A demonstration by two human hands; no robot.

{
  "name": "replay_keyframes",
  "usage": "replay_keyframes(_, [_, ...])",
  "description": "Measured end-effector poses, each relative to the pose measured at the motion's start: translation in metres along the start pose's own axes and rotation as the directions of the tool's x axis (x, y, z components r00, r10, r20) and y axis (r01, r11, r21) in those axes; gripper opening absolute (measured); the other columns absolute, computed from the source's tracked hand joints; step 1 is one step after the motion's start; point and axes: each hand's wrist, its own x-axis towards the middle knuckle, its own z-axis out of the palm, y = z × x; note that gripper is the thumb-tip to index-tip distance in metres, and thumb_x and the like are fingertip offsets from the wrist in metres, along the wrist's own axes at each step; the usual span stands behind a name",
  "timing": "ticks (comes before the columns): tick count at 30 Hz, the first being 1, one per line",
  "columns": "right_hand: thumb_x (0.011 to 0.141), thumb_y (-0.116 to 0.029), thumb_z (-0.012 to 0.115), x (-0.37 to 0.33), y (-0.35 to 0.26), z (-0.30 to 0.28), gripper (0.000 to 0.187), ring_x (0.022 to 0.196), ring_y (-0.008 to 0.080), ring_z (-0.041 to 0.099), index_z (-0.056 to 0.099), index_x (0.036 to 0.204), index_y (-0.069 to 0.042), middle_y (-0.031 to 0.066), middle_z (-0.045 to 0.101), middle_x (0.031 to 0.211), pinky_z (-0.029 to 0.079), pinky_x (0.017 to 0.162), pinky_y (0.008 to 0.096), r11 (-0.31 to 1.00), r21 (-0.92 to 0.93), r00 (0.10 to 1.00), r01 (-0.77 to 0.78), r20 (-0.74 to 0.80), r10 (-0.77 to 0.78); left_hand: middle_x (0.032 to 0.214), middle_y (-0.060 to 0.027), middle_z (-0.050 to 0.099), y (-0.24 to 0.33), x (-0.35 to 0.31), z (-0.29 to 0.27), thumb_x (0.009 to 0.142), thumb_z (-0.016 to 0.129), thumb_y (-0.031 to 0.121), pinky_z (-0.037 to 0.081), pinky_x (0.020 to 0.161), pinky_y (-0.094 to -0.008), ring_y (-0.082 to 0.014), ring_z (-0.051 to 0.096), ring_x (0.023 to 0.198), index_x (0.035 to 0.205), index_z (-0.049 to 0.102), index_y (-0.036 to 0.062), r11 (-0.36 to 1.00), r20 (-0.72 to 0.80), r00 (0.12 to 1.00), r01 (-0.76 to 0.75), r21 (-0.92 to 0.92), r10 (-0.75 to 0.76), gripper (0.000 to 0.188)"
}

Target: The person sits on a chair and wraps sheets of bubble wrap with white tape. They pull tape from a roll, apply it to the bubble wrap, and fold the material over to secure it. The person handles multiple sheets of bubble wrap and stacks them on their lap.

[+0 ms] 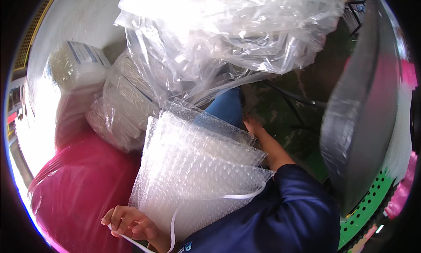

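Observation:
A stack of clear bubble wrap bags [188, 165], fanned out at its far end, lies across my lap. A narrow white strap [247, 195] crosses over the near part of the stack and loops down toward the lower edge. My left hand [131, 223], at the lower left, has its fingers curled in a pinch on the strap's end. Past the right side of the stack my right hand [252, 123] reaches down next to my blue trouser leg [226, 108]. Its fingers are mostly hidden by shadow and the bags' edge, so their grip cannot be made out.
A big heap of clear plastic film [228, 29] fills the far side. Wrapped bundles [127, 99] and a bulging dark pink bag [83, 191] stand on the left. At the right are a grey wrapped roll or sheet [351, 108] and a green perforated panel [368, 205].

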Motion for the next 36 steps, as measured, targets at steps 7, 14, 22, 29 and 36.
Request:
replay_keyframes(7, [0.064,-0.025,0.081,0.059,-0.007,-0.011,0.086,0.117,0.0360,0.050,0.036,0.135,-0.010,0.0143,0.044,0.136,0.046,0.092,0.0441,0.937,0.312,0.982,-0.157,-0.049,0.181,0.097,0.0005,0.053,-0.003,-0.002,-0.005,0.093,0.049,0.023,0.042,0.092,-0.0513,-0.0111,0.059,0.096,0.117,0.057,0.0140,0.997,0.039,0.996,-0.079,0.003,0.078,0.026])
replay_keyframes(14, [0.081,-0.033,0.062,0.071,0.009,0.038,0.044,0.104,0.0403,0.056,0.056,0.113,-0.004,0.0215,0.058,0.111,0.047,0.086,0.0463,0.857,0.512,0.966,0.067,-0.249,0.073,0.096,0.0008,0.053,-0.007,0.006,-0.001,0.094,0.048,0.030,0.042,0.091,-0.0504,-0.0090,0.059,0.093,0.116,0.057,0.0150,0.997,0.041,0.996,-0.081,-0.006,0.081,0.028])
replay_keyframes(22, [0.077,-0.015,0.068,-0.062,0.079,0.072,0.023,0.072,0.0319,0.063,0.057,0.089,0.000,0.0209,0.061,0.079,0.047,0.064,0.0399,0.816,0.576,0.454,-0.047,-0.715,0.531,0.095,0.0046,0.055,0.001,-0.007,0.004,0.081,0.065,0.001,0.045,0.085,-0.0391,-0.0086,0.059,0.087,0.107,0.062,0.0154,0.970,0.024,0.998,-0.045,-0.237,0.052,0.030])
replay_keyframes(29, [0.084,-0.033,0.065,-0.290,-0.047,-0.159,0.035,0.079,0.0403,0.062,0.053,0.084,-0.001,0.0215,0.063,0.077,0.048,0.066,0.0467,0.939,0.344,0.781,0.013,-0.590,0.206,0.104,0.0027,0.052,0.006,-0.012,-0.003,0.090,0.060,0.007,0.043,0.084,-0.0337,-0.0094,0.054,0.092,0.117,0.054,0.0159,0.993,0.180,0.983,0.061,-0.101,-0.042,0.029])
replay_keyframes(36, [0.083,-0.015,0.063,-0.564,-0.110,-0.243,0.015,0.050,0.0134,0.049,0.055,0.084,-0.003,0.0040,0.050,0.056,0.036,0.049,0.0284,0.802,0.110,0.522,0.588,-0.808,-0.272,0.108,0.0001,0.051,0.017,-0.018,-0.004,0.096,0.051,0.011,0.041,0.092,-0.0354,-0.0127,0.051,0.100,0.125,0.048,0.0134,0.982,0.204,0.969,0.107,0.154,-0.138,0.030])
